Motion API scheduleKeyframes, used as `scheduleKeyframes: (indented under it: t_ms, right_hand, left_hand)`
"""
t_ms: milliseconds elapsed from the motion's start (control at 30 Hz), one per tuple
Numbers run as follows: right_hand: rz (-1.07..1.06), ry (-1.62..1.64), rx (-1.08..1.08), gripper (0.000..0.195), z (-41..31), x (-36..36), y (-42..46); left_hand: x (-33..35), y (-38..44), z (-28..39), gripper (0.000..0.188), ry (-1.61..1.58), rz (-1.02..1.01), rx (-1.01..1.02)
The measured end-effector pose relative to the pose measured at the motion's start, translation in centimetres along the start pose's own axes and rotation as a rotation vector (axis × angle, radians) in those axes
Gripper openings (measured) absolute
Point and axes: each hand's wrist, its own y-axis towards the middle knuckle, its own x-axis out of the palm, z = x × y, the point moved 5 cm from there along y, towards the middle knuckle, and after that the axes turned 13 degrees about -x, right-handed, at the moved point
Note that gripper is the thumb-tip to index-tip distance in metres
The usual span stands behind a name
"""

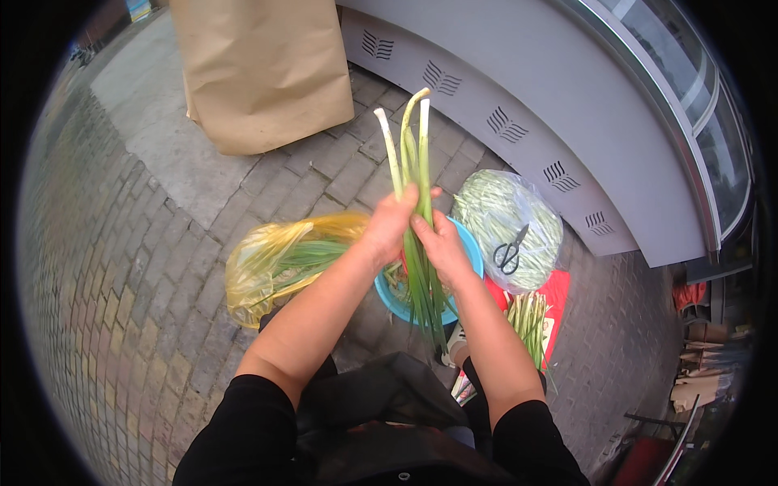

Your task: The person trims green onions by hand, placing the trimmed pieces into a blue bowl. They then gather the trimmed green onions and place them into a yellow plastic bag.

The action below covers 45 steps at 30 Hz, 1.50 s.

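My left hand (392, 222) and my right hand (442, 246) both grip a small bunch of green onions (424, 158), the white ends pointing away from me and the green leaves hanging towards me. Beneath them stands a light blue plastic basin (473, 240) with plant scraps inside. To its left lies a yellow plastic bag (249, 261) with more green leaves in it. On the right, black-handled scissors (512, 254) rest on a clear plastic bag full of green pods or beans (489, 200). Trimmed green onions (527, 322) lie nearer me on a red sheet (560, 291).
A large brown paper-like cover (267, 73) hangs or stands at the upper left. A curved grey metal cabinet with vent slots (486, 79) borders the far right side. Grey paving bricks (279, 188) form the ground. Flattened cardboard (699, 376) lies at the right edge.
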Motion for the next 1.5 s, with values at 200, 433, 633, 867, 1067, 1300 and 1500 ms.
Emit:
scheduleKeyframes:
  t_ms: [200, 433, 633, 867, 1067, 1300, 1500]
  right_hand:
    - [-0.103, 0.344, 0.318, 0.033, 1.2, -0.9, -1.7]
    - [-0.264, 0.265, 0.406, 0.038, 3.7, -0.9, -2.3]
    - [-0.224, -0.463, -0.114, 0.064, 0.0, -0.3, -0.4]
    - [-0.089, -0.563, -0.139, 0.035, 0.9, -3.3, 1.2]
    - [0.175, 0.170, -0.070, 0.027, -0.7, -10.0, -0.3]
    - [0.516, 0.772, -0.192, 0.017, -1.5, -18.7, -3.5]
    - [0.854, 1.033, -0.136, 0.006, 0.2, -23.0, -6.8]
  left_hand:
    - [-0.6, 0.3, -0.6, 0.049, 0.029, -0.042, -0.018]
    - [-0.9, 0.8, -0.4, 0.036, -0.052, -0.016, 0.011]
    - [-2.3, 1.4, 1.9, 0.019, -0.166, 0.117, 0.210]
    - [0.1, 2.9, 0.6, 0.020, -0.205, -0.075, 0.262]
    - [2.0, 2.3, -0.3, 0.057, 0.137, -0.103, 0.134]
    - [0.5, 1.9, -1.9, 0.046, 0.409, -0.106, -0.104]
    - [0.3, 1.5, -3.5, 0.037, 0.586, -0.041, -0.249]
